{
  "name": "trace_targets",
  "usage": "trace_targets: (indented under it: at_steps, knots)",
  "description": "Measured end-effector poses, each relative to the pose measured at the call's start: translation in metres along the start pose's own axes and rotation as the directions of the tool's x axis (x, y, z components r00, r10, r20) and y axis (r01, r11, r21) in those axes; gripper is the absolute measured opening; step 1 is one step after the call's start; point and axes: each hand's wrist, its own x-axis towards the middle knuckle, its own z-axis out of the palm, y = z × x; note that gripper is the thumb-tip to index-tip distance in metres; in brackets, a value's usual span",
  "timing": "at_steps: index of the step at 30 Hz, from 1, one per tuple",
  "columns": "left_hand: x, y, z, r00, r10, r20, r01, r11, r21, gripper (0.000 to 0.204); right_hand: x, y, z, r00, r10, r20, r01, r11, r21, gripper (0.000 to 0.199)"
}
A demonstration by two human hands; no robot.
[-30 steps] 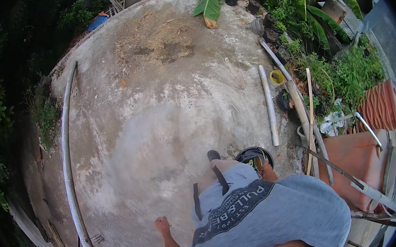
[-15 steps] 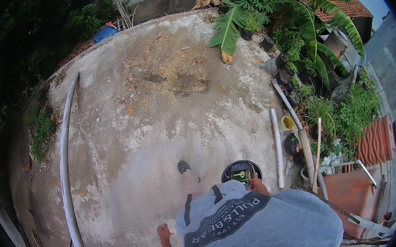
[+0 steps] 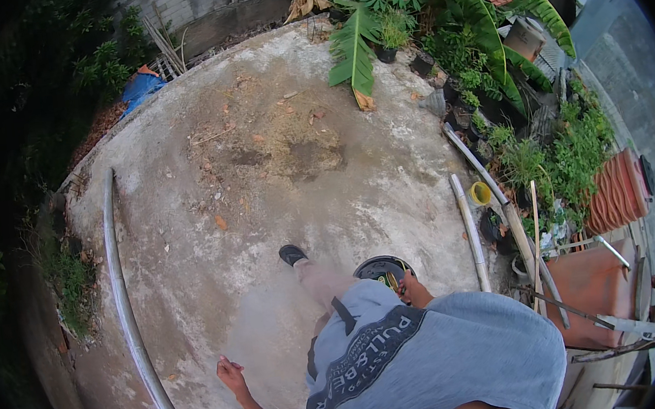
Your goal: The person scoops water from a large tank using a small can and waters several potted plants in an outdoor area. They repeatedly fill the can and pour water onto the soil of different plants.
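Head view looks down on a broad, stained concrete slab [image 3: 265, 210] outdoors, ringed by banana plants [image 3: 434, 5] and potted greenery on the right, a block wall at the top, and a long grey pipe [image 3: 126, 303] curving along the left edge. Two shorter pale pipes [image 3: 468, 230] lie near the right border beside a yellow cup [image 3: 481, 193] and stacked terracotta tiles [image 3: 618, 192].

A grey printed shirt [image 3: 438, 367] covers much of the lower frame and hides most of the body. The right hand [image 3: 415, 291] grips the rim of a black bucket [image 3: 381, 269], whose contents are hard to make out. The left hand [image 3: 229, 372] hangs free beside the body, fingers loosely curled and holding nothing.

Compared with a second ago, the view has tilted, showing more wall, and the sandalled foot [image 3: 293, 253] is stepped forward.
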Motion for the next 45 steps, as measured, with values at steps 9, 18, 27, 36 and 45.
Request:
trace_targets:
  at_steps: [9,18,27,36,45]
  knots:
    - [-0.016,-0.101,-0.029,0.466,-0.84,0.277,0.797,0.535,0.28,0.046,-0.029,-0.04,0.156,0.998,0.05,-0.048,-0.053,0.996,-0.077,0.058]
    - [0.091,-0.064,-0.051,0.731,-0.665,-0.153,0.632,0.744,-0.217,0.026,0.013,-0.109,0.31,0.984,-0.097,0.153,0.154,0.889,-0.432,0.053]
    - [0.207,-0.039,-0.038,0.826,-0.558,-0.079,0.548,0.827,-0.124,0.02,-0.057,-0.158,0.513,0.935,-0.145,0.324,0.353,0.47,-0.809,0.076]
    - [0.262,-0.087,-0.055,0.467,-0.884,0.004,0.882,0.465,-0.077,0.019,-0.078,-0.187,0.727,0.945,-0.021,0.326,0.216,0.79,-0.574,0.057]
    - [0.536,-0.088,-0.182,0.699,-0.638,-0.322,0.692,0.717,0.082,0.026,0.013,-0.216,0.876,0.976,0.127,0.177,-0.065,0.945,-0.322,0.032]
